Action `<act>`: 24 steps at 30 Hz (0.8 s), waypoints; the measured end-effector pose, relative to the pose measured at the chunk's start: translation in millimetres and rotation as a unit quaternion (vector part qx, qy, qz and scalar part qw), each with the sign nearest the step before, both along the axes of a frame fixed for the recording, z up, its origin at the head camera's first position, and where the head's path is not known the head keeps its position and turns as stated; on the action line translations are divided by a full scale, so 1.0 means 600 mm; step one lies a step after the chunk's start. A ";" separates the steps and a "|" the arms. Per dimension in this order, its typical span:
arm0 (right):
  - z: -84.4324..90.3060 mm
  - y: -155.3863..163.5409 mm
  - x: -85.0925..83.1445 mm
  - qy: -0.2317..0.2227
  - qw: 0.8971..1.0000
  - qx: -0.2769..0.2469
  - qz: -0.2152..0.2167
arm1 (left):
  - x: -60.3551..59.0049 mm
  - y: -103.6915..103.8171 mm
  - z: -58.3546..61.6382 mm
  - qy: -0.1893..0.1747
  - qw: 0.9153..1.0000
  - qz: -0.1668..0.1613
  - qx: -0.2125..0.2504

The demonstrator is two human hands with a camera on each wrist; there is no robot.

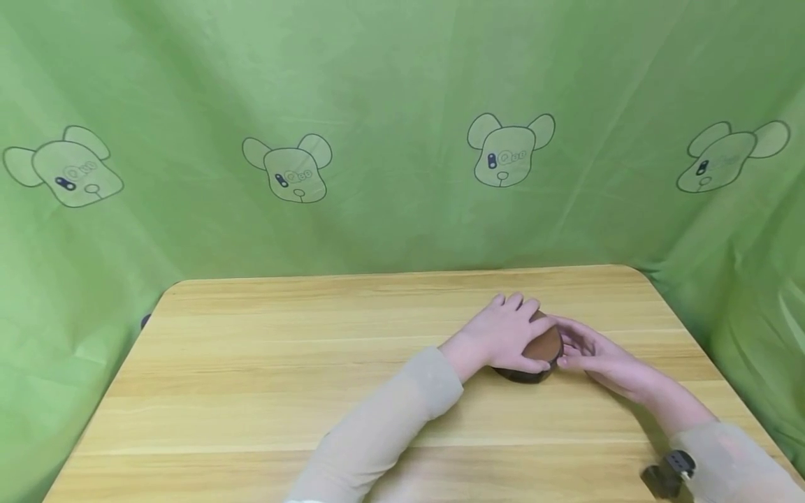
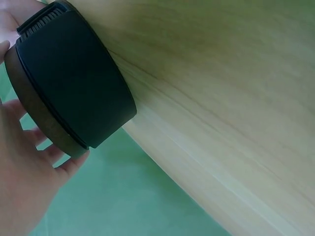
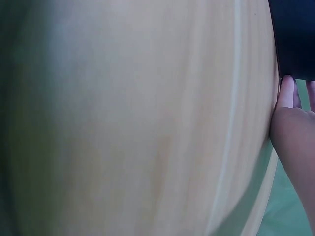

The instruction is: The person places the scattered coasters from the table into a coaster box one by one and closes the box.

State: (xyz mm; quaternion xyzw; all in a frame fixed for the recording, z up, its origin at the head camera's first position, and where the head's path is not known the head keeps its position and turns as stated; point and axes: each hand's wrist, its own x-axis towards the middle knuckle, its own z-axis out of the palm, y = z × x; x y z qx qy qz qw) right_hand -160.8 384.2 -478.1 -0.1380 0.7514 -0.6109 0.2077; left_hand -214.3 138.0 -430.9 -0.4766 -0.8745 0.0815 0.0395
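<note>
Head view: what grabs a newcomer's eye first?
Both hands meeting on a round dark box with a brown lid, right of centre on the wooden table. The left hand lies over its top; the right hand touches its side. Behind hangs a green cloth printed with cartoon mouse heads.

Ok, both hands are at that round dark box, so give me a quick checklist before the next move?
1. Left hand on the round box: ok, palm over the brown lid, fingers curled round its rim.
2. Right hand in contact: ok, fingertips touch the box's dark side.
3. Box seated on the wooden table: ok, base flat.
4. Lid closed: looks ok, brown lid flush on the black base in the left wrist view.
5. Right hand's grip strength: cannot tell.
</note>
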 end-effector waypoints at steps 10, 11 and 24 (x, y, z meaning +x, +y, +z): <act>0.001 0.000 -0.001 0.003 1.000 -0.013 0.009 | 0.001 -0.014 0.008 -0.013 1.000 -0.010 0.002; 0.001 -0.001 -0.001 0.003 1.000 -0.014 0.010 | 0.002 -0.017 0.008 -0.008 1.000 -0.013 -0.002; 0.003 0.000 -0.001 -0.003 1.000 0.004 0.006 | 0.007 -0.077 0.020 0.010 1.000 -0.019 0.001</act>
